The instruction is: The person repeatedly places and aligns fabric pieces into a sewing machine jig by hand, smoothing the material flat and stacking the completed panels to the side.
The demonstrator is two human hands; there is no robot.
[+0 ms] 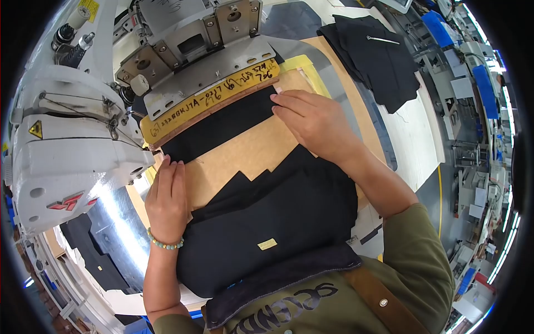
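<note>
A black fabric strip [222, 123] lies slantwise on a brown board [233, 161], along the lower edge of a yellow template bar [211, 101] with handwritten marks. My left hand [167, 197], with a beaded bracelet at the wrist, has its fingers together on the strip's left end, close to the white sewing machine head [72, 150]. At the strip's right end my right hand [311, 122] pinches the corner between thumb and fingers. Below the board, a larger pile of black fabric [267, 211] with a small yellow label [267, 244] lies in front of my body.
Above the template bar is a metal clamp plate [189, 75]. Folded black pieces [372, 61] lie at the upper right with metal tweezers [382, 39] on top. More black fabric [97, 259] rests at the lower left. Machines and blue bins [485, 92] line the far right.
</note>
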